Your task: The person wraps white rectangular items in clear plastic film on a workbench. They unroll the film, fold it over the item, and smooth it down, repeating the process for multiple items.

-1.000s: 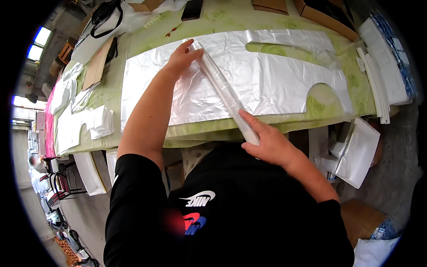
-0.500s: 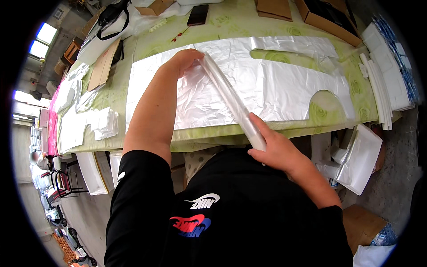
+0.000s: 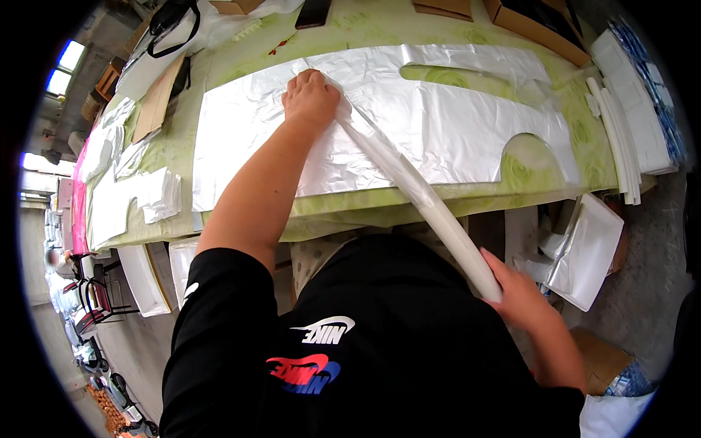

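A long strip of clear plastic (image 3: 420, 193) stretches taut between the two hands, running from the table down toward the person's waist. The left hand (image 3: 312, 97) presses knuckles-up on the strip's far end, fingers curled over it, resting on a wide silvery plastic sheet (image 3: 438, 124) spread over the green table (image 3: 175, 146). The right hand (image 3: 520, 296), below the table edge, is closed around the strip's near end. Right of that hand lie stacked white sheets (image 3: 591, 248); left of the left hand sit more cut white pieces (image 3: 135, 201).
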Demonstrator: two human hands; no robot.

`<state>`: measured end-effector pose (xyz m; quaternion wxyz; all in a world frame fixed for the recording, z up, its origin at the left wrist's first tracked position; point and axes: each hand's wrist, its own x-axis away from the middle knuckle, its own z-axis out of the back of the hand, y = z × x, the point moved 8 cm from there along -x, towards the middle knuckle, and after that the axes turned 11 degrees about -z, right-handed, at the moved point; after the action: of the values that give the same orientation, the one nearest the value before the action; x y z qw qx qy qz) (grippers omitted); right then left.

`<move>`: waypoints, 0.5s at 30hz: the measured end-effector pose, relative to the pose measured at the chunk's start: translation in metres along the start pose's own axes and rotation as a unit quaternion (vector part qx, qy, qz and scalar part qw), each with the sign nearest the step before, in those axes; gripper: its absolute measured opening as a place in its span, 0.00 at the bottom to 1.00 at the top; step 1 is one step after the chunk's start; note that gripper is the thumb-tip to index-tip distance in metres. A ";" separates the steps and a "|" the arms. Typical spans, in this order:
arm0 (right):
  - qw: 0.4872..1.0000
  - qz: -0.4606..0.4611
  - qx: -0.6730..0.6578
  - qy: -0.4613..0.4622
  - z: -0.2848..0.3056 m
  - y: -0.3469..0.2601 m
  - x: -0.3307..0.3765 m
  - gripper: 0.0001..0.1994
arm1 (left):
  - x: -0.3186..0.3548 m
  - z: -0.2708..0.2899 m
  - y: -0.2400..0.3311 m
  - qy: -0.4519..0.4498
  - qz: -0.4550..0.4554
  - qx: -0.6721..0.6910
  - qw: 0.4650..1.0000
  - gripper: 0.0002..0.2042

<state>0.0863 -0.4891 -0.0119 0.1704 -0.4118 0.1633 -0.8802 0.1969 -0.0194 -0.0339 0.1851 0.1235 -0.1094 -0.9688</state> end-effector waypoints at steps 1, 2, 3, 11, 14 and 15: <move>1.000 0.003 0.002 0.011 -0.004 0.016 0.008 0.46 | -0.001 0.001 0.000 0.004 -0.003 -0.002 1.000 0.22; 1.000 -0.005 -0.022 0.002 -0.010 0.034 0.013 0.43 | 0.000 0.004 -0.001 0.003 -0.012 -0.014 1.000 0.22; 0.999 -0.024 -0.049 -0.001 -0.017 0.049 0.023 0.41 | -0.006 0.001 0.005 -0.004 -0.030 -0.020 0.999 0.22; 0.962 -0.026 -0.267 0.058 -0.073 0.146 0.040 0.32 | -0.054 -0.018 0.031 -0.043 -0.105 -0.046 0.992 0.22; 0.959 -0.036 -0.270 0.073 -0.076 0.155 0.051 0.31 | -0.054 -0.009 0.038 -0.006 -0.088 0.086 0.992 0.24; 0.954 -0.055 -0.286 0.074 -0.074 0.158 0.051 0.31 | -0.054 -0.004 0.037 0.026 -0.081 0.144 0.986 0.25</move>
<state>0.0239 -0.6406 -0.0908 -0.0160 -0.3854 0.3974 -0.8326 0.2586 -0.0333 -0.0176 0.0890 0.1823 -0.2330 -0.9511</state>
